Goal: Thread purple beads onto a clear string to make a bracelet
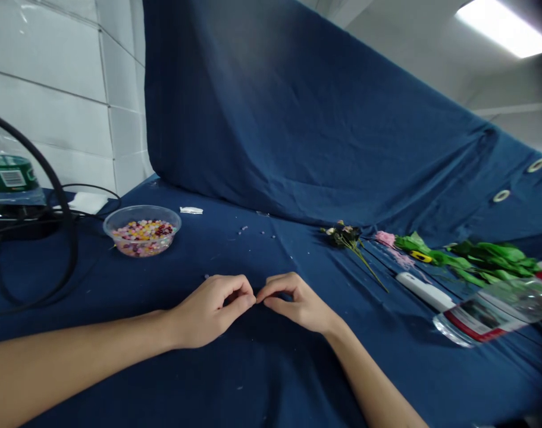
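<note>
The left hand (212, 312) and right hand (300, 303) are resting low over the cloth, palms turned down, each curled almost shut. Their fingertips (248, 300) are meeting in a pinch at the centre; whether they are gripping a tiny bead is too small to tell. The forearms are angling in from either side.

The bowl (142, 245) of mixed beads (143, 235) is sitting well apart from the hands, to the left, with a few loose specks scattered on the blue cloth (253, 380) nearby. That cloth is covering the table and rising into a backdrop. To the right, dried flowers (344, 236), green leaves (480, 258) and a clear bottle (489, 312) are lying on it. On the left, a black cable (68, 238) is looping beside another bottle (12, 172). Pale wall tiles (52, 119) are showing behind, and a ceiling light (505, 27) is glowing overhead.
</note>
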Tool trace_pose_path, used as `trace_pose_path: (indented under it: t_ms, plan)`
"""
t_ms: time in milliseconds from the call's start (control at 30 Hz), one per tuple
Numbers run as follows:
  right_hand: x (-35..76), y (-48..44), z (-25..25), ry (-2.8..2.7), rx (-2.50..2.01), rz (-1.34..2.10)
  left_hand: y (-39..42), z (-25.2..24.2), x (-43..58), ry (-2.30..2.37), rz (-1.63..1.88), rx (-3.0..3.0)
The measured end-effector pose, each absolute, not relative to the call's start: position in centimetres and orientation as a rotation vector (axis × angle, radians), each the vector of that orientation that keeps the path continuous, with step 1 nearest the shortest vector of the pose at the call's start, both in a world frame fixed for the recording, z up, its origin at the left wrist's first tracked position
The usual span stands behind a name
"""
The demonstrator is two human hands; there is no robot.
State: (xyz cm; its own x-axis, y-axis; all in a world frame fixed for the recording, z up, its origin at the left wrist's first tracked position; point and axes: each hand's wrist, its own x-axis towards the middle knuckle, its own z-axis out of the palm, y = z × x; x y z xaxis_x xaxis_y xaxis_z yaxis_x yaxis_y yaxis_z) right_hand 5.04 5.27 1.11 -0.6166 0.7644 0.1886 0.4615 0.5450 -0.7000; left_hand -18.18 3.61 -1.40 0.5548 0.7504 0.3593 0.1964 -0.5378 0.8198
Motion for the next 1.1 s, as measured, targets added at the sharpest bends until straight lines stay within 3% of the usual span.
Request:
trace_pose_path:
  t_ms: [367, 600, 800, 1100]
  plan:
    - [6.7, 7.2, -0.2, -2.272, -1.474, 0.3, 2.7, -1.4, -18.7, 0.62, 1.231, 2.182]
    - [8.9, 9.1, -1.2, -2.004, -1.887, 0.075, 1.5, -1.2, -19.1, 0.3, 1.251, 2.419]
    - [10.3, 10.2, -1.6, -1.826, -2.071, 0.076, 0.6, -1.1, -18.6, 0.084, 1.081, 2.817]
    - [11.3, 10.0, -1.4, -1.774, -1.815, 0.424, 2.3, -1.6, -18.4, 0.432, 0.959, 2.639]
